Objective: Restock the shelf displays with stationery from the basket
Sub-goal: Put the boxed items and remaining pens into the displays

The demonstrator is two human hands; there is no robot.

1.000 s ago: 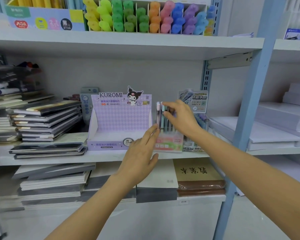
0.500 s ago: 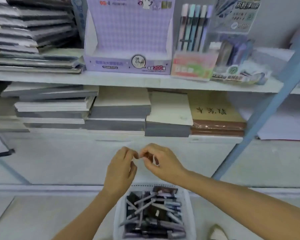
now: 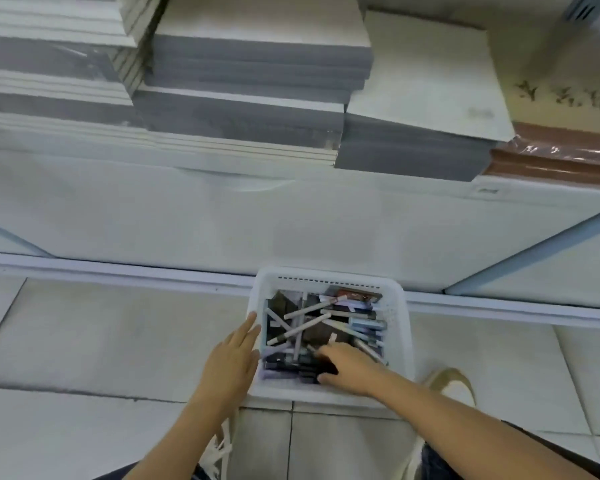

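On the far left of the bottom shelf, pale-covered notebooks lie in flat stacks with grey and white edges showing, and taller grey-edged stacks sit just beside them toward the middle. Below the shelf front stretches a pale tiled floor. The left hand lies flat with its fingers straight and together, and their tips touch the left rim of a white plastic basket that stands on the floor against the base of the shelving. The basket holds a loose jumble of pens, white, pale blue and dark, crossing one another over some dark packets. The right hand reaches into the near part of the basket, thumb and fingers spread down among the pens; whether it grips one cannot be told. The two hands are apart, with the basket's left wall between them. Just right of the basket is the toe of a beige shoe. Farther right, a light blue shelf upright slants across the view, and above it on the shelf sits a plastic-wrapped brown-edged pack.
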